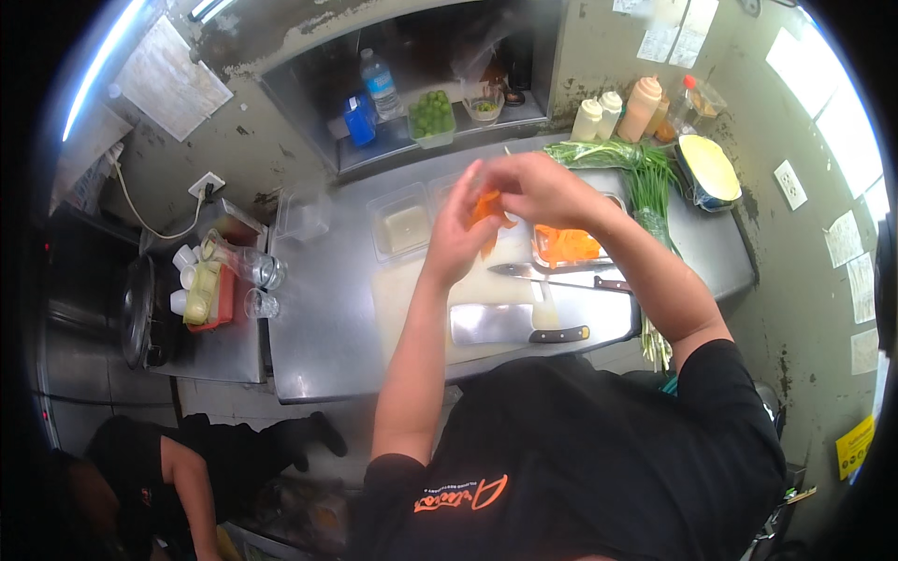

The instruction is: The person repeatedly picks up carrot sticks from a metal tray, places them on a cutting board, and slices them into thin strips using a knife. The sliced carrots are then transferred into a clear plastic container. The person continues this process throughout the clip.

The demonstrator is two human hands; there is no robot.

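My left hand [456,238] is raised over the white cutting board [403,294], holding thin orange vegetable slices [487,207] that look like carrot. From the other side my right hand [544,186] curls its fingers onto the same slices; its fingertips are partly hidden. More orange slices [568,245] fill a clear tray beneath my right forearm. A pointed kitchen knife [523,271] lies in front of that tray, its dark handle partly behind my arm. Nearer to me, a cleaver [491,324] rests flat, its black handle pointing right.
Clear plastic containers [400,228] stand behind the board. Green stalks [649,182] lie at the right, near sauce bottles [640,109]. A wall recess holds a tub of green citrus fruits [431,118] and a water bottle [381,88]. Glasses [263,303] sit left. Another person [186,470] is at lower left.
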